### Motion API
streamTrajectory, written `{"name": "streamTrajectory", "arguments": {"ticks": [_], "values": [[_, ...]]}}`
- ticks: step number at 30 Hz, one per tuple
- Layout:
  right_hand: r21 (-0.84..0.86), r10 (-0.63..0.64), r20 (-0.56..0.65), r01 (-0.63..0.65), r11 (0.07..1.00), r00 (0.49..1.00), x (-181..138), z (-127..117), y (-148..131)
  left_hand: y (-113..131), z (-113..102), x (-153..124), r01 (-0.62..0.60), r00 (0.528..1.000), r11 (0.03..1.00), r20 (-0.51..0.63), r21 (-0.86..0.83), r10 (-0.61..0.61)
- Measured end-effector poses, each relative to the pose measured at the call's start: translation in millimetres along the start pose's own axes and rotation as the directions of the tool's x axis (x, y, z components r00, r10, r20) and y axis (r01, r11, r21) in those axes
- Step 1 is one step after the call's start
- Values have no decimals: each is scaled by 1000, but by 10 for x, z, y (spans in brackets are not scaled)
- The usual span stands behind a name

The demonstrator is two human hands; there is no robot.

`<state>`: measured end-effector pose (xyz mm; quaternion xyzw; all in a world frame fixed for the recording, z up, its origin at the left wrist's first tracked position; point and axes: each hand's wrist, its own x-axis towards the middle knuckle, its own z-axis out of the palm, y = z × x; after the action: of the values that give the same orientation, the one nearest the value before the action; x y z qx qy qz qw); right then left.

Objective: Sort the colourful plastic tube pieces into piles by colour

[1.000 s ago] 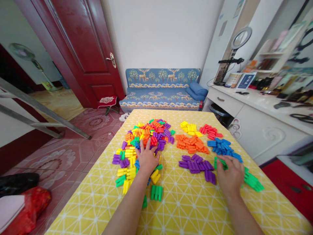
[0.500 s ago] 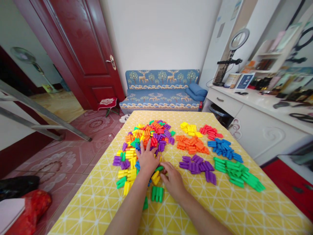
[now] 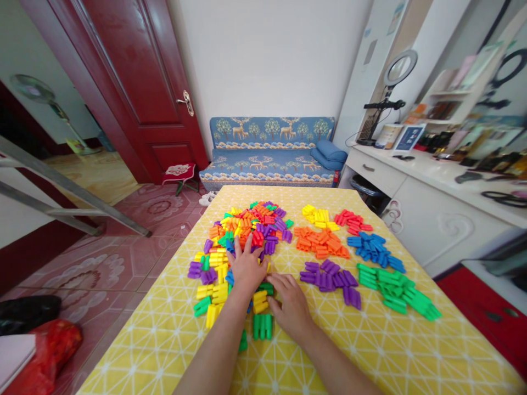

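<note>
A mixed heap of coloured plastic blocks [image 3: 251, 227] lies on the yellow-clothed table [image 3: 329, 351]. My left hand [image 3: 246, 264] rests flat on the near edge of that heap, fingers spread. My right hand [image 3: 291, 304] sits just right of it, fingers bent down onto a green block [image 3: 267, 286] beside a yellow block [image 3: 260, 300]. Another green block [image 3: 262, 326] lies just below the hands. Sorted piles lie to the right: yellow [image 3: 318, 215], red [image 3: 352, 220], orange [image 3: 323, 243], blue [image 3: 373, 249], purple [image 3: 331, 278] and green [image 3: 397, 289].
A blue patterned sofa [image 3: 272, 148] stands beyond the table's far end, with a dark red door [image 3: 140, 82] to its left. A white dresser [image 3: 432, 197] with a ring light [image 3: 397, 68] and many bottles runs along the right. A red bag [image 3: 45, 351] lies on the floor at left.
My right hand left the green pile at the right and swept left to the loose blocks beside my left hand. The left hand stayed on the heap.
</note>
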<state>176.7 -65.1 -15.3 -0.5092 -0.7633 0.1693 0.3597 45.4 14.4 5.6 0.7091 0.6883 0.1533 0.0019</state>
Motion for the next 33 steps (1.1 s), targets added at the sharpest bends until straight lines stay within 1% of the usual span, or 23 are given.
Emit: {"name": "streamTrajectory", "arguments": {"ticks": [2, 7, 9, 12, 13, 14, 16, 18, 19, 21, 22, 23, 25, 27, 30, 33], "values": [[4, 8, 29, -8, 1000, 1000, 3, 16, 23, -3, 2, 3, -5, 1000, 1000, -1, -1, 5], [-31, 33, 20, -33, 999, 999, -32, 56, 52, 7, -28, -4, -4, 1000, 1000, 7, -1, 4], [-65, 47, 38, -44, 997, 998, -56, 65, 46, 15, -39, -6, 3, 1000, 1000, 15, 3, -3], [-112, 46, 49, -40, 993, 998, -75, 13, 76, 16, -38, -5, 11, 1000, 1000, 19, 7, -11], [-119, 35, 24, -31, 992, 999, -72, -38, 115, 13, -34, -3, 8, 1000, 1000, 17, 7, -8], [-123, 23, -26, -26, 992, 999, -65, -109, 174, 9, -28, -1, 3, 1000, 1000, 13, 6, -3], [-128, 21, -192, -46, 991, 981, -45, -309, 359, 1, -18, 1, -9, 1000, 1000, 4, 4, 9], [-125, 75, -380, -132, 983, 922, -34, -555, 612, -4, -11, 2, -14, 1000, 1000, -1, 3, 14], [-119, 121, -448, -193, 974, 886, -38, -677, 749, -4, -11, 2, -11, 1000, 1000, -1, 2, 11], [-101, 226, -508, -318, 943, 831, -71, -875, 1004, -1, -13, 1, -2, 1000, 1000, 7, -1, 2], [-91, 274, -501, -365, 927, 821, -96, -939, 1108, 1, -14, 0, 3, 1000, 1000, 10, -3, -3], [-82, 311, -479, -394, 915, 821, -123, -976, 1189, 3, -16, 0, 6, 1000, 1000, 12, -4, -6], [-66, 344, -420, -406, 912, 840, -175, -976, 1277, 4, -18, -1, 3, 1000, 1000, 11, -3, -3], [-47, 364, -379, -411, 911, 851, -210, -915, 1279, 2, -19, -1, -3, 1000, 1000, 5, 5, 3], [-9, 417, -352, -449, 894, 838, -234, -818, 1205, 1, -23, 1, 8, 1000, 1000, 13, 8, -8], [38, 435, -343, -451, 892, 833, -251, -783, 1138, 4, -28, 1, 15, 1000, 1000, 26, 0, -15]]}}
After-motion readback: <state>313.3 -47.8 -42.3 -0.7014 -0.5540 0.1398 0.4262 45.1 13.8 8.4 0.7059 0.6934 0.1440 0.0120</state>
